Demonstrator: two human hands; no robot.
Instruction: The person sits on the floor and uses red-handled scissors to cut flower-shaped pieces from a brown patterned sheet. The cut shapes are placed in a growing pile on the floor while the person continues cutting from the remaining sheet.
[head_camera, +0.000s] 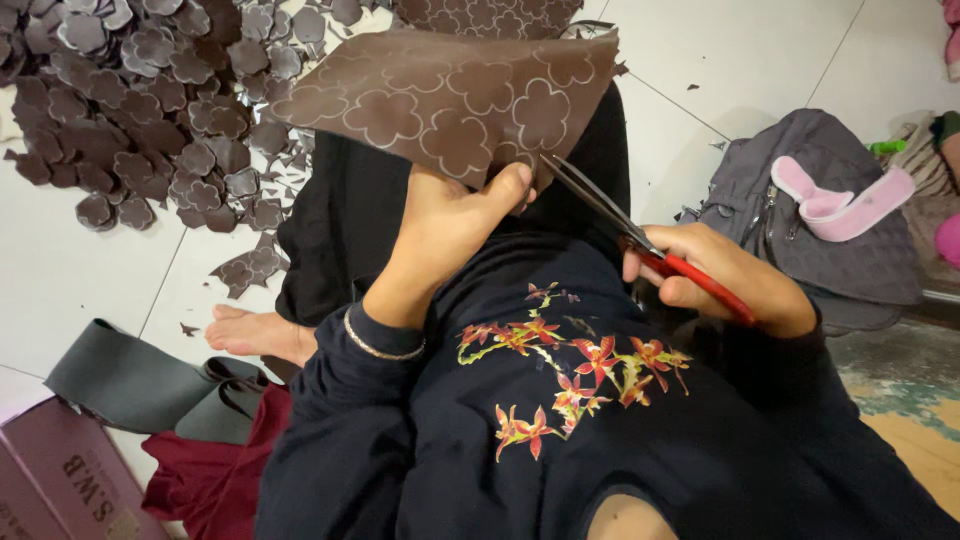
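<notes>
Mid-cut, the left hand (445, 215) gripped the brown sheet (450, 95) while the right hand (725, 275) held red-handled scissors (640, 240), blades parted at its near edge, needing a steady closing along the drawn outline.

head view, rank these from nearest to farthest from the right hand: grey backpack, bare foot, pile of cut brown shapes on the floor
From the right hand:
1. Grey backpack, just beyond it on the right.
2. Bare foot, across the lap on the left.
3. Pile of cut brown shapes, far upper left on the floor.
</notes>
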